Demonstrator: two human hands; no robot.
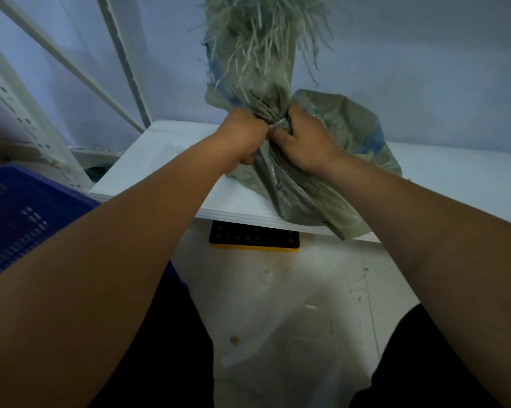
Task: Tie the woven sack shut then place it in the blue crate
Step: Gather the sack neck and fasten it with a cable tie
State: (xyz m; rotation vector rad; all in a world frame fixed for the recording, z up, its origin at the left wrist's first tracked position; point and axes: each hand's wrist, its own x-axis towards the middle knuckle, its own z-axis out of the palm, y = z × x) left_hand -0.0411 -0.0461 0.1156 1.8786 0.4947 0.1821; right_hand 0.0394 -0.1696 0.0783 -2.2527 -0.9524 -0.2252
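Observation:
A grey-green woven sack (345, 136) lies on the white shelf (166, 148), its lower corner hanging over the front edge. Its neck is gathered into a tight bunch, and the frayed open end (248, 48) stands up above it. My left hand (242, 134) grips the gathered neck from the left. My right hand (304, 142) grips it from the right. A thin pale tie (278, 124) shows between the two hands at the neck. The blue crate (21, 219) sits low on the left, partly hidden behind my left forearm.
A white metal rack frame (121, 63) rises at the left against a pale wall. A black and yellow mat (254, 238) lies on the floor under the shelf edge. The scuffed white floor (278, 304) spreads between my dark trouser legs.

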